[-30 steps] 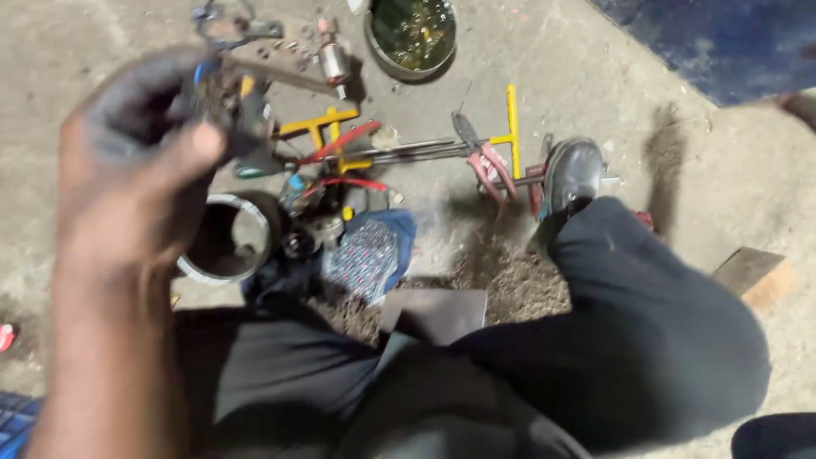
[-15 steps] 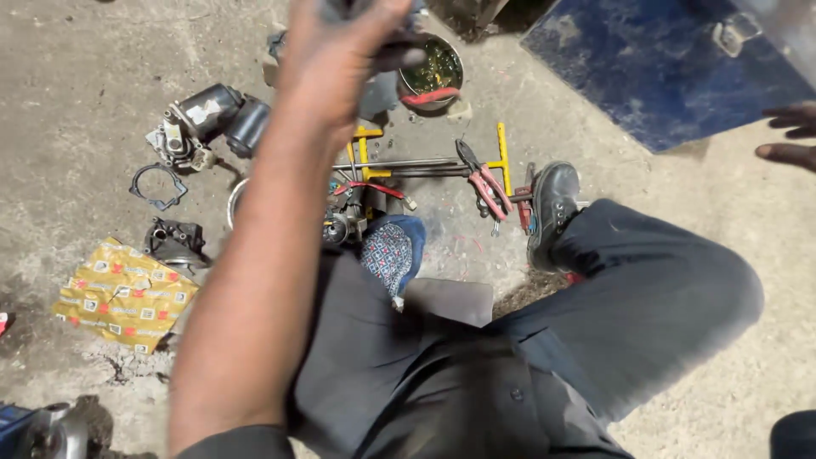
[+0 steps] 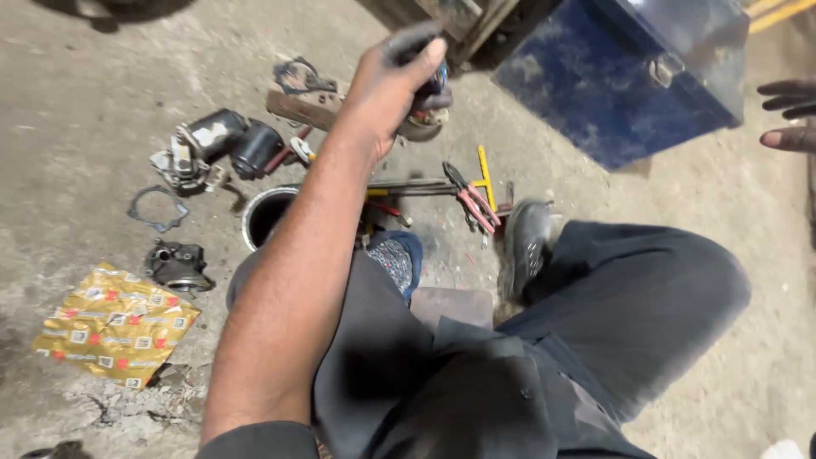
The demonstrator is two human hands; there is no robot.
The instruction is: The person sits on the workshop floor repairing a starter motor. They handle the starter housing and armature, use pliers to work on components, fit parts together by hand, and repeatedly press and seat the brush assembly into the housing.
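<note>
While half second back arm blocked view, left hand [image 3: 393, 81] now farther out, grip closed round small dark part [image 3: 429, 85], held above floor [image 3: 76, 102] near blue box [image 3: 620, 76]. Right hand unseen.

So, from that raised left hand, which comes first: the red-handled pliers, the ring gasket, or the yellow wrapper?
Head view, from the left hand:
1. Red-handled pliers, below and right of it.
2. Ring gasket, far left on the floor.
3. Yellow wrapper, lower left, farthest.

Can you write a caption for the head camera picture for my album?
Greasy left hand lifts a small dark engine part above pliers, a gasket and a gold wrapper.
</note>
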